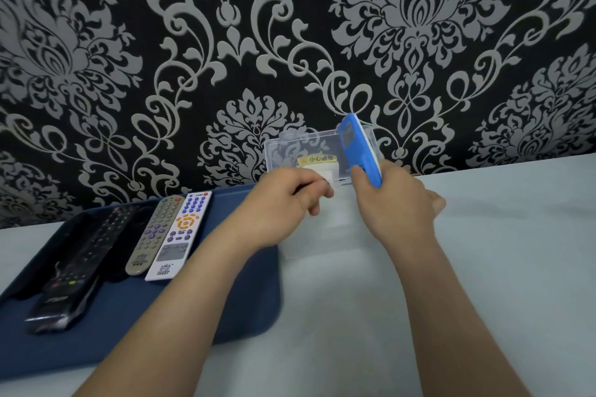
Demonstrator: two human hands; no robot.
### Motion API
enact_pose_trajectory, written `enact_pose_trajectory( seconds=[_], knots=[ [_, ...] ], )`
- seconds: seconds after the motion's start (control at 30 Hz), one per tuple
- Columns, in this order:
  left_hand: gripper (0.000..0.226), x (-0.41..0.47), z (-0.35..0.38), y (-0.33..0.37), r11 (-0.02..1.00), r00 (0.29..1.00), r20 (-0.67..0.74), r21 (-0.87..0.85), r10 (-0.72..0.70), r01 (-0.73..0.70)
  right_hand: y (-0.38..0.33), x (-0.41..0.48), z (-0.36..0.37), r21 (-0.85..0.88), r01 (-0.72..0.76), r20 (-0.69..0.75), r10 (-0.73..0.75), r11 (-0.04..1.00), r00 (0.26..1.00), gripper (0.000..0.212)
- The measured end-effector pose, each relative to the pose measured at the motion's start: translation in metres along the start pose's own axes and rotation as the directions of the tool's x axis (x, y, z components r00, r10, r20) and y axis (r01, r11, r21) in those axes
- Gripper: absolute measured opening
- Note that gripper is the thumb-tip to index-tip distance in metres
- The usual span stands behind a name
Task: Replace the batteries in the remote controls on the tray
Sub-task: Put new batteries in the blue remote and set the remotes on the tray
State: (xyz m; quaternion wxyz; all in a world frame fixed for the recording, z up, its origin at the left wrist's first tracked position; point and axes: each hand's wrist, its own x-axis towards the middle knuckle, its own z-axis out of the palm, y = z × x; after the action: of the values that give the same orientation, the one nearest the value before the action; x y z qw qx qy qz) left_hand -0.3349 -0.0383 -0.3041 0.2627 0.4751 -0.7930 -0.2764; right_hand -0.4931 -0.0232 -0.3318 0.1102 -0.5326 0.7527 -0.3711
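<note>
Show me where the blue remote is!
Head view, right of centre: the blue plastic remote control is held tilted in the right hand, in front of the clear plastic box.

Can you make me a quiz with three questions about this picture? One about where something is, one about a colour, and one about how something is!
1. Where does the white remote lie?
A) on the tray
B) on a chair
C) on the floor

2. What colour is the held remote in the right hand?
A) red
B) blue
C) green

3. How is the held remote?
A) lying flat
B) held up on end
C) snapped in two

Answers:
1 A, it lies on the tray beside the grey remote.
2 B, its casing is bright blue.
3 B, its top points up above the fingers.
</note>
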Motion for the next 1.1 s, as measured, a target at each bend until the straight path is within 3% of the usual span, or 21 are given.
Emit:
enact_pose_trajectory(
  seconds=[0.07, 0.13, 0.2, 0.27, 0.33, 0.4, 0.53, 0.63, 0.7, 0.83, 0.9, 1.0, 1.1],
  knots=[
    [0.028, -0.013, -0.002, -0.01, 0.968, 0.99, -0.103, -0.241, -0.095, 0.068, -0.007, -0.004, -0.001, 0.05, 0.121, -0.073, -0.118, 0.991, 0.99, 0.03],
    [0.029, -0.027, -0.006, -0.015, 0.814, 0.975, -0.094, -0.57, -0.201, 0.113, -0.018, -0.008, 0.0, 0.303, 0.17, -0.063, -0.159, 0.938, 0.985, 0.027],
    [0.03, -0.038, -0.012, -0.018, 0.626, 0.971, -0.067, -0.774, -0.231, 0.096, -0.032, -0.014, 0.002, 0.629, 0.051, 0.066, -0.118, 0.776, 0.991, 0.018],
    [0.033, -0.047, -0.018, -0.019, 0.536, 0.97, -0.073, -0.842, -0.232, 0.065, -0.045, -0.022, 0.004, 0.829, -0.195, 0.29, -0.106, 0.524, 0.951, 0.014],
    [0.03, -0.055, -0.025, -0.02, 0.508, 0.967, -0.089, -0.86, -0.238, 0.046, -0.057, -0.028, 0.006, 0.87, -0.41, 0.461, -0.155, 0.275, 0.874, 0.012],
    [0.029, -0.064, -0.033, -0.022, 0.478, 0.962, -0.097, -0.877, -0.254, 0.038, -0.069, -0.034, 0.011, 0.851, -0.486, 0.521, -0.216, 0.197, 0.826, 0.011],
    [0.029, -0.075, -0.043, -0.027, 0.392, 0.953, -0.086, -0.919, -0.292, 0.037, -0.087, -0.043, 0.023, 0.824, -0.506, 0.565, -0.299, 0.254, 0.769, 0.012],
    [0.028, -0.082, -0.051, -0.034, 0.39, 0.941, -0.085, -0.919, -0.329, 0.053, -0.102, -0.053, 0.035, 0.789, -0.497, 0.609, -0.358, 0.36, 0.708, 0.014],
    [0.022, -0.084, -0.055, -0.039, 0.402, 0.937, -0.093, -0.914, -0.336, 0.054, -0.109, -0.057, 0.043, 0.773, -0.517, 0.63, -0.345, 0.368, 0.695, 0.013],
    [0.028, -0.088, -0.063, -0.045, 0.441, 0.937, -0.14, -0.898, -0.319, 0.016, -0.116, -0.062, 0.053, 0.798, -0.546, 0.602, -0.286, 0.256, 0.745, 0.003],
    [0.032, -0.091, -0.069, -0.048, 0.506, 0.938, -0.177, -0.862, -0.298, -0.002, -0.117, -0.064, 0.057, 0.806, -0.551, 0.59, -0.227, 0.215, 0.775, 0.013],
    [0.028, -0.094, -0.074, -0.052, 0.583, 0.912, -0.261, -0.812, -0.316, -0.03, -0.117, -0.065, 0.06, 0.821, -0.527, 0.567, -0.201, 0.221, 0.799, 0.021],
    [0.021, -0.094, -0.076, -0.054, 0.588, 0.859, -0.359, -0.805, -0.365, -0.086, -0.12, -0.068, 0.061, 0.821, -0.507, 0.563, -0.219, 0.262, 0.797, 0.015]
  ],
)
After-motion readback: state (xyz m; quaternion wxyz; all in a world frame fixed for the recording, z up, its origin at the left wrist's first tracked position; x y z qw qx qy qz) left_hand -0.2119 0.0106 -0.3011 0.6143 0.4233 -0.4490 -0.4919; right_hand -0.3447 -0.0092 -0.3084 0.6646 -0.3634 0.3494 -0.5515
